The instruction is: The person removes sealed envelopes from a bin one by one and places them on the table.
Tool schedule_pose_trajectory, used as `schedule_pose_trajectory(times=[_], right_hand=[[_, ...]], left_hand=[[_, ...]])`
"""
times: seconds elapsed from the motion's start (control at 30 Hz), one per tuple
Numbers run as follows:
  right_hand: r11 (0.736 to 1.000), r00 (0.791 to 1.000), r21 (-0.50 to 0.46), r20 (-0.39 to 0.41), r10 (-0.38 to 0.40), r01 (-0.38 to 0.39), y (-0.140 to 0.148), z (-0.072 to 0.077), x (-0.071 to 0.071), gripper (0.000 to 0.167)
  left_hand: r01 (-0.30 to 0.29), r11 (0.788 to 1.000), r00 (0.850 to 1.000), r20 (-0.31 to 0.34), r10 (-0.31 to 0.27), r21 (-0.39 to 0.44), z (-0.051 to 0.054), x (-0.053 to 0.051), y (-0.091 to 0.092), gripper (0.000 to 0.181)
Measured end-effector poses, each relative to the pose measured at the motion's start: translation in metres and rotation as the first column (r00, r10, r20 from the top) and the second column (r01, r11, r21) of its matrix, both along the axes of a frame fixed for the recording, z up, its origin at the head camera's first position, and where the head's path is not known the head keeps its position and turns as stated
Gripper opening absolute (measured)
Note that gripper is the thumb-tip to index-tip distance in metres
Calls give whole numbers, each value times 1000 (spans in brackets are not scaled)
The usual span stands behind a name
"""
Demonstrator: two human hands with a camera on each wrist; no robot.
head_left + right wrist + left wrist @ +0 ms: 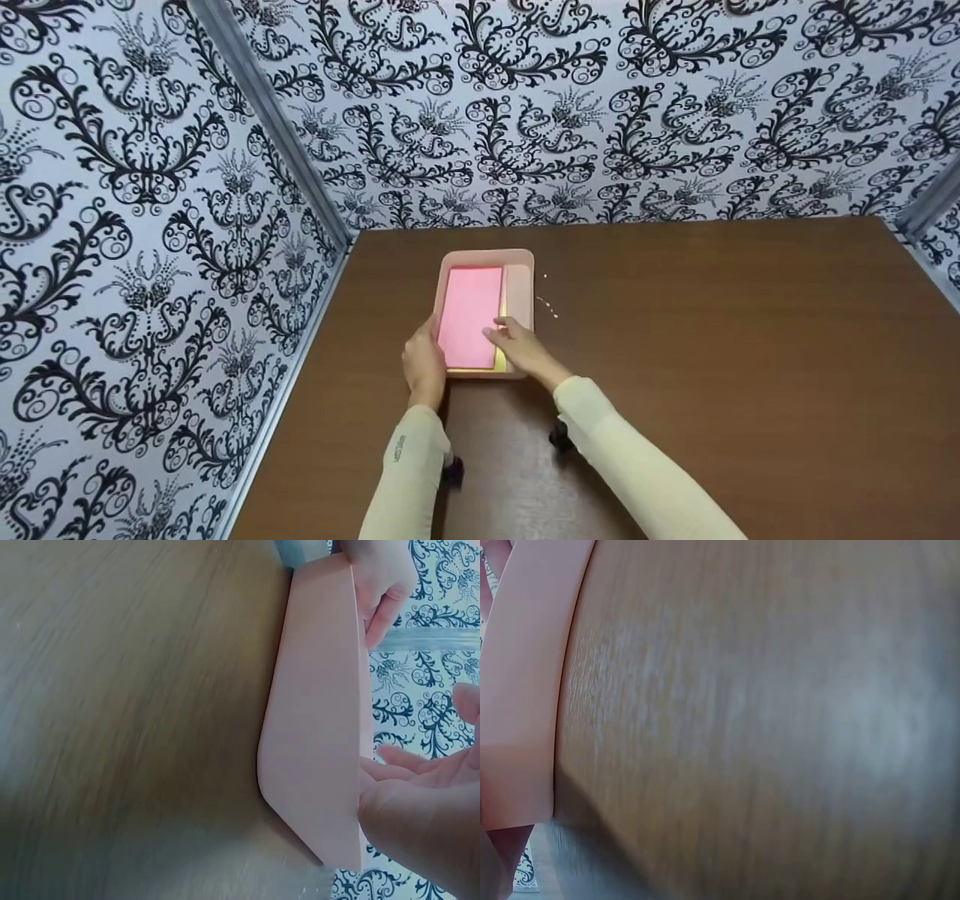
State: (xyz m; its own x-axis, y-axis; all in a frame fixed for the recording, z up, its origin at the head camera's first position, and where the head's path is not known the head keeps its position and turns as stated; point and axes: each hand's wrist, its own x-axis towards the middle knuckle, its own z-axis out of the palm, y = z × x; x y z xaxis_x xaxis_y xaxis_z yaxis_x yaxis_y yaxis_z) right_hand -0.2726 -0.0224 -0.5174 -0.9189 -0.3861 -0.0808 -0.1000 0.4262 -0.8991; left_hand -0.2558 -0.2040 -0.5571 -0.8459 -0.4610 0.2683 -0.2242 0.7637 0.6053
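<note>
A shallow light-pink tray (520,282) lies on the brown table. Inside it, along the left side, is a flat bright-pink rectangle (470,311); whether it is cloth or paper cannot be told. Under that, a yellow layer (501,361) shows at the right and near edges. My left hand (424,366) grips the tray's left wall near its front corner, fingers bent at the rim; its fingertips are partly hidden. Over the right wall reaches my right hand (523,349), fingers extended and thumb apart, touching the pink rectangle's right edge. The right wrist view shows this hand (427,799) above the tray's wall.
Small white specks (551,306) dot the table (712,337) just right of the tray. Patterned walls (555,112) rise behind and at the left, with a grey strip (277,120) in the corner. Dark wrist mounts (453,472) sit under the sleeves.
</note>
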Motion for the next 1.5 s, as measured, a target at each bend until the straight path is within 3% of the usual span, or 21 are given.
schedule_pose_trajectory(times=[0.17, 0.4, 0.53, 0.83, 0.97, 1.13, 1.37, 1.5], right_hand=[[999, 999, -8, 7, -38, 38, -4, 1, 0, 46], [999, 999, 19, 6, -37, 37, -10, -1, -2, 38], [999, 999, 13, 10, -49, 49, -13, -2, -3, 39], [978, 978, -26, -32, -206, 205, -19, -6, -8, 37], [962, 965, -76, 25, -261, 262, -21, -6, -14, 41], [961, 961, -67, 85, -262, 268, -25, -5, -21, 46], [966, 960, -11, 116, -254, 257, -28, -7, -31, 26], [966, 962, -8, 102, -255, 257, -26, -8, -31, 13]], left_hand=[[-5, 1000, 1000, -18, 5, 8, -2, 0, 0, 38], [-11, 999, 999, 43, 9, 42, -2, -1, 0, 42], [-13, 999, 999, 45, 12, 40, -2, 0, -1, 41], [2, 1000, 1000, 21, -1, -25, -1, 0, -1, 38], [-1, 998, 1000, 5, 1, -56, -2, 1, 0, 38], [-7, 998, 1000, 0, 7, -58, -3, 1, -1, 39], [-6, 999, 999, 31, 8, -40, -1, -1, -2, 40], [-25, 998, 999, 27, 27, -50, -6, 0, 0, 39]])
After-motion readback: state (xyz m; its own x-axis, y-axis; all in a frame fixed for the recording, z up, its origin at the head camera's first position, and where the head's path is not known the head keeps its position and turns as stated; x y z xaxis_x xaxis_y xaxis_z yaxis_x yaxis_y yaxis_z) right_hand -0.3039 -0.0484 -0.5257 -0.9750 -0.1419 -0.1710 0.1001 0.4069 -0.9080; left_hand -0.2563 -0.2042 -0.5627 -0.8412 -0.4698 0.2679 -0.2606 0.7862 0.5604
